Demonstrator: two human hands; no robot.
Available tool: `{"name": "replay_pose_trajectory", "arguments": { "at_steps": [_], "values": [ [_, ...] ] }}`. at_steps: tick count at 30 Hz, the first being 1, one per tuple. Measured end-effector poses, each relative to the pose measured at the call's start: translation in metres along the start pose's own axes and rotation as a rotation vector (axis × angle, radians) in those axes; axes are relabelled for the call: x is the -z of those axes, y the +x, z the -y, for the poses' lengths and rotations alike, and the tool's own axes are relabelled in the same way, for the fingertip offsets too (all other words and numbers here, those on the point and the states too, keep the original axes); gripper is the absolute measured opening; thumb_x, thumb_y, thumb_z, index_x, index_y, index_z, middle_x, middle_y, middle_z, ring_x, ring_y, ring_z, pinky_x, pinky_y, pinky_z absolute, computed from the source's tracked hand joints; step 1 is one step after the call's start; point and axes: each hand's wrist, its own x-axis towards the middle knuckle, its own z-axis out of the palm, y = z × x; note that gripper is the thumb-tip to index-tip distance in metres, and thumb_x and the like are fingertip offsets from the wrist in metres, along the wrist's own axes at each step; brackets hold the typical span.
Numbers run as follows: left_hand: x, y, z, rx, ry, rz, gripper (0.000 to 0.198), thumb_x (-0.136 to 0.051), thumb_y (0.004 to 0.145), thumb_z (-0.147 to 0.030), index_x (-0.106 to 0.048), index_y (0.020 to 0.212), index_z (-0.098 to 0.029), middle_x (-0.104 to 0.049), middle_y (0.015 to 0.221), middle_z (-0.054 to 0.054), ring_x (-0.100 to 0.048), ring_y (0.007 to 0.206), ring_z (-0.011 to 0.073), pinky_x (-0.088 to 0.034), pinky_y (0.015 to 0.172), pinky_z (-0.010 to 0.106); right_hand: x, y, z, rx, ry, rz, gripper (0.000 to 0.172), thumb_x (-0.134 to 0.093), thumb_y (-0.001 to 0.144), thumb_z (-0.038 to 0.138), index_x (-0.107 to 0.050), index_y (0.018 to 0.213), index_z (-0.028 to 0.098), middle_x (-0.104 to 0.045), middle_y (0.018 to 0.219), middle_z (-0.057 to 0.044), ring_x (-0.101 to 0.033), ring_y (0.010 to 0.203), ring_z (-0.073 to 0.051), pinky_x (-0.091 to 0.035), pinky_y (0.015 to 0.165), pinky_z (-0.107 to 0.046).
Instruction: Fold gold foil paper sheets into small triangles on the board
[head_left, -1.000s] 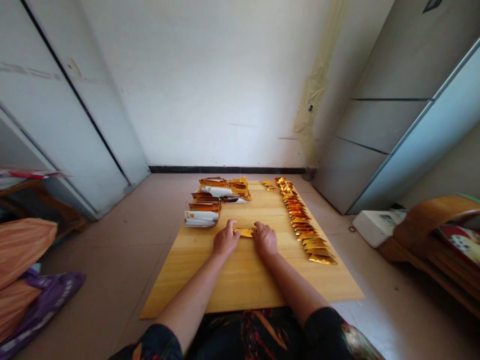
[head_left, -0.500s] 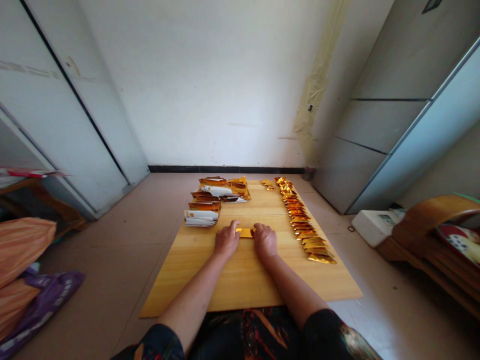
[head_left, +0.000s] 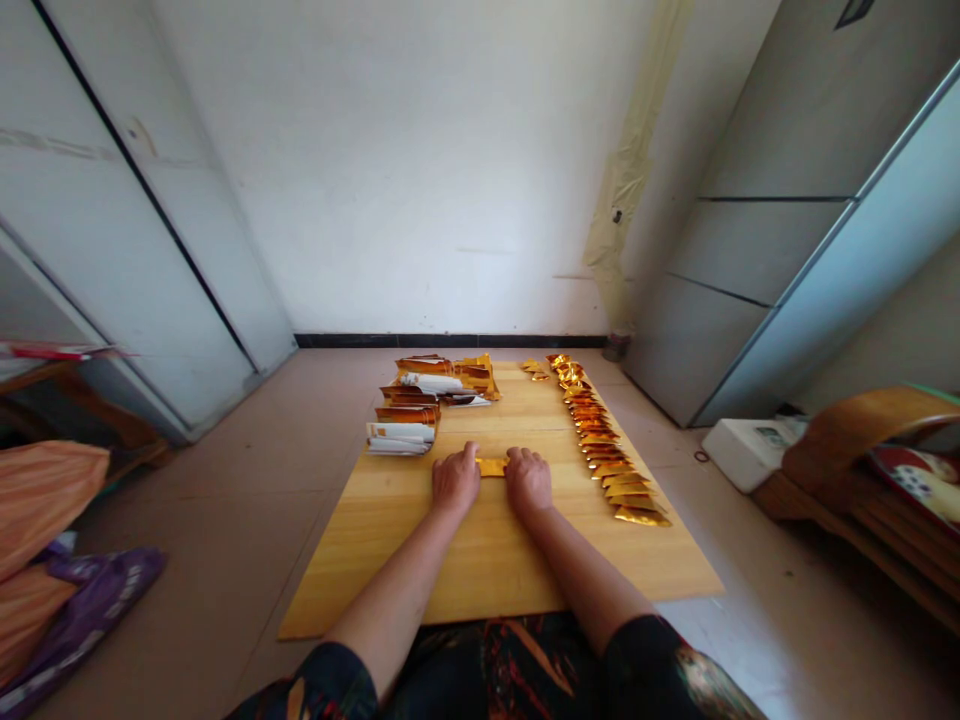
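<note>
A small strip of gold foil (head_left: 493,467) lies flat near the middle of the wooden board (head_left: 495,570). My left hand (head_left: 455,479) has its fingers closed on the strip's left end. At the right end, my right hand (head_left: 529,482) pinches the same strip. Ahead and to the left are stacks of folded gold and white wrappers (head_left: 401,436). Down the board's right side runs a long row of folded gold foil pieces (head_left: 604,450). A few small gold pieces (head_left: 535,371) lie at the far edge.
Behind the board rises a white wall (head_left: 420,180). A grey fridge (head_left: 727,270) stands at the right, near a white box (head_left: 739,452) and a wooden seat (head_left: 847,450). Orange and purple bags (head_left: 97,610) lie at the left.
My hands have come very slightly closer together, and less of the foil strip shows between them. The rest only shifts a little with the camera.
</note>
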Motion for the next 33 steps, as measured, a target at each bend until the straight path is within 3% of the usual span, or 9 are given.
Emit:
{"name": "replay_pose_trajectory", "arguments": {
  "at_steps": [19,28,33],
  "values": [
    [0.002,-0.007,-0.001,-0.041,0.021,0.030,0.023,-0.038,0.090,-0.024,-0.060,0.095,-0.026,-0.063,0.088,0.005,-0.056,0.088,0.0198,-0.036,0.076,0.033,0.002,0.004,-0.007,0.027,-0.046,0.057,0.019,-0.043,0.092,0.027,-0.060,0.092,0.021,-0.059,0.093,-0.005,-0.056,0.084,-0.015,-0.034,0.066,-0.025],
    [0.007,-0.011,0.003,-0.094,0.003,-0.029,0.026,-0.040,0.089,-0.024,-0.066,0.086,-0.024,-0.058,0.096,0.008,-0.047,0.100,0.0228,-0.033,0.083,0.037,0.001,0.000,-0.018,0.081,0.010,0.018,0.019,-0.045,0.091,0.028,-0.063,0.092,0.022,-0.058,0.098,-0.005,-0.048,0.095,-0.016,-0.032,0.074,-0.025],
    [0.008,-0.012,0.011,-0.060,-0.110,-0.028,0.020,-0.049,0.085,-0.030,-0.068,0.091,-0.029,-0.058,0.108,0.005,-0.044,0.106,0.0230,-0.032,0.087,0.039,0.009,-0.005,-0.030,0.048,0.086,0.005,0.017,-0.048,0.089,0.031,-0.063,0.095,0.027,-0.059,0.105,-0.002,-0.046,0.100,-0.017,-0.031,0.078,-0.027]
  ]
}}
